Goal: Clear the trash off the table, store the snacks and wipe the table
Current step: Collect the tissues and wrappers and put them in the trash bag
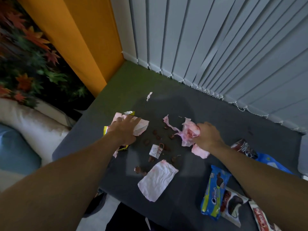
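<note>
On the dark grey table [183, 205], my left hand [124, 129] rests palm down on a pile of pink-stained tissues [141, 126] and yellow wrappers [129, 112]; whether its fingers grip them I cannot tell. My right hand [206, 135] is closed on a crumpled pink tissue wad [189, 131], from which a torn strip [170, 125] trails left. A flat white napkin [157, 180] lies near the front edge. Several brown crumbs [156, 136] and a small torn label [155, 150] lie between my hands. A blue cookie pack [215, 192] lies at the front right.
More snack packs [233, 205] and a dark wrapper [244, 147] with a blue bag [273, 162] sit along the table's right side. A tissue scrap [149, 96] lies far back. Vertical blinds [216, 47] stand behind the table, an orange wall [80, 39] and cushions [33, 124] to the left.
</note>
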The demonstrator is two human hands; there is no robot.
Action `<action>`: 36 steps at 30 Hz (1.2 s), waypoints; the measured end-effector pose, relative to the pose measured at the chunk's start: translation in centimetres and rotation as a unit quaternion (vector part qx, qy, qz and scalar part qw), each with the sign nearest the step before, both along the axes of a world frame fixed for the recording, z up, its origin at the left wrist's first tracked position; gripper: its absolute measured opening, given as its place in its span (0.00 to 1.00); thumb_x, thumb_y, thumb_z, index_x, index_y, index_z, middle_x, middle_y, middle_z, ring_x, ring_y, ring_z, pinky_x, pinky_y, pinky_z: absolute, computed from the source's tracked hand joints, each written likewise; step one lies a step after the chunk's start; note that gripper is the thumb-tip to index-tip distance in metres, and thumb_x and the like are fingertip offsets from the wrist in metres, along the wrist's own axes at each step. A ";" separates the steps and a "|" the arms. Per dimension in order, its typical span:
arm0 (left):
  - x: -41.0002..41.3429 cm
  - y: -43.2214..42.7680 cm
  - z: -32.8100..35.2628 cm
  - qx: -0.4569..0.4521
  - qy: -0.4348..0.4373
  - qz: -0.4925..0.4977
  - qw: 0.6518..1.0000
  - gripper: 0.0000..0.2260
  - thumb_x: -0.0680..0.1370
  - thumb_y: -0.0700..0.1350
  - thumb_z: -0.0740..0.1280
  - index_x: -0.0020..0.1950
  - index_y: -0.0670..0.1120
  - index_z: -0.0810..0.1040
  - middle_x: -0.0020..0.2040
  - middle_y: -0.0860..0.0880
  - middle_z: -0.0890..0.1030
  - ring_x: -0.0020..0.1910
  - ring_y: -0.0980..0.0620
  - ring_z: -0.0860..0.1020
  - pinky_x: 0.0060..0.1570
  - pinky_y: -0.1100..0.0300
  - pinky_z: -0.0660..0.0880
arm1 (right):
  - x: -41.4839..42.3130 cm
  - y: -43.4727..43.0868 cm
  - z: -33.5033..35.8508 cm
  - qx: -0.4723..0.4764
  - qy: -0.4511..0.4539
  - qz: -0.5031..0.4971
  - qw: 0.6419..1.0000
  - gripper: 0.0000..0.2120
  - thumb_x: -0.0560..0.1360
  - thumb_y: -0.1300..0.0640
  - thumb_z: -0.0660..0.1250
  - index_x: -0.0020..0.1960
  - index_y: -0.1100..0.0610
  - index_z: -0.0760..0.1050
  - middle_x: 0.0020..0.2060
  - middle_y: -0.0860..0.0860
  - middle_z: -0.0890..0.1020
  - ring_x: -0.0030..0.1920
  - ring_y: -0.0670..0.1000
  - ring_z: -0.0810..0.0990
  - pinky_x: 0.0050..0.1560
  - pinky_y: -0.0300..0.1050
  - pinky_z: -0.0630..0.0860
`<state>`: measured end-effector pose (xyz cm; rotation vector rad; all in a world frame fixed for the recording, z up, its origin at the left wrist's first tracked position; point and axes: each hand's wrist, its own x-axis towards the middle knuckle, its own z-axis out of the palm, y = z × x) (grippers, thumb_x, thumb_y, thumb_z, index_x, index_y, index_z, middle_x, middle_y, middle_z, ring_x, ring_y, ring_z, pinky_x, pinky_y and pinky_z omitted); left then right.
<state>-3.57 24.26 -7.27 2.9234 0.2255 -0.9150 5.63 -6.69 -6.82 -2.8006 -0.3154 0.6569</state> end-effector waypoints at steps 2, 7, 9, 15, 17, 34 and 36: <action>0.0 0.0 -0.6 0.006 0.004 -0.006 1.000 0.38 0.77 0.52 0.65 0.81 0.58 0.48 0.79 0.49 0.55 0.71 0.39 0.64 0.65 0.46 0.69 | 1.2 0.6 0.0 0.022 -0.016 0.002 1.000 0.13 0.67 0.51 0.78 0.44 0.55 0.78 0.42 0.52 0.73 0.43 0.56 0.77 0.41 0.43 0.67; 0.1 0.2 -1.4 -0.036 -0.050 0.013 0.998 0.31 0.79 0.50 0.66 0.79 0.55 0.58 0.75 0.48 0.62 0.69 0.41 0.68 0.62 0.45 0.72 | 3.0 2.9 -1.0 0.093 -0.008 0.084 0.992 0.15 0.68 0.53 0.76 0.53 0.57 0.82 0.57 0.53 0.81 0.56 0.55 0.79 0.56 0.46 0.75; 0.2 0.5 -1.6 -0.059 -0.068 0.028 0.996 0.25 0.79 0.49 0.66 0.75 0.53 0.65 0.71 0.47 0.66 0.65 0.40 0.71 0.60 0.46 0.74 | 3.1 3.9 -1.5 0.091 0.000 0.103 0.990 0.16 0.68 0.53 0.76 0.53 0.57 0.82 0.57 0.52 0.82 0.57 0.55 0.79 0.57 0.46 0.76; 0.6 1.4 -1.5 -0.079 -0.097 0.013 0.992 0.13 0.79 0.42 0.63 0.64 0.45 0.75 0.66 0.45 0.70 0.63 0.40 0.73 0.58 0.50 0.72 | 4.4 5.8 -1.8 0.045 -0.040 0.053 0.997 0.08 0.69 0.63 0.69 0.40 0.54 0.71 0.38 0.51 0.77 0.43 0.56 0.79 0.39 0.42 0.67; 0.6 2.3 -1.6 -0.092 -0.113 0.048 0.988 0.11 0.78 0.44 0.64 0.61 0.45 0.75 0.63 0.44 0.71 0.59 0.39 0.74 0.55 0.46 0.74 | 5.7 7.0 -1.4 0.068 -0.042 0.040 0.996 0.09 0.70 0.61 0.71 0.45 0.53 0.73 0.41 0.50 0.79 0.42 0.54 0.77 0.40 0.42 0.69; 0.7 4.8 -1.8 -0.133 -0.127 0.100 0.978 0.05 0.77 0.41 0.59 0.50 0.45 0.74 0.57 0.41 0.76 0.57 0.39 0.74 0.54 0.43 0.75 | 8.6 17.5 -3.6 0.028 -0.032 0.279 0.960 0.09 0.71 0.65 0.70 0.49 0.54 0.79 0.50 0.53 0.79 0.54 0.59 0.77 0.46 0.49 0.74; 0.6 4.7 -1.5 -0.132 -0.134 0.102 0.977 0.06 0.77 0.42 0.59 0.51 0.45 0.74 0.56 0.41 0.77 0.56 0.39 0.74 0.54 0.43 0.75 | 8.3 16.4 -2.9 0.037 -0.047 0.241 0.969 0.08 0.72 0.62 0.69 0.37 0.54 0.75 0.40 0.53 0.80 0.43 0.57 0.80 0.38 0.45 0.72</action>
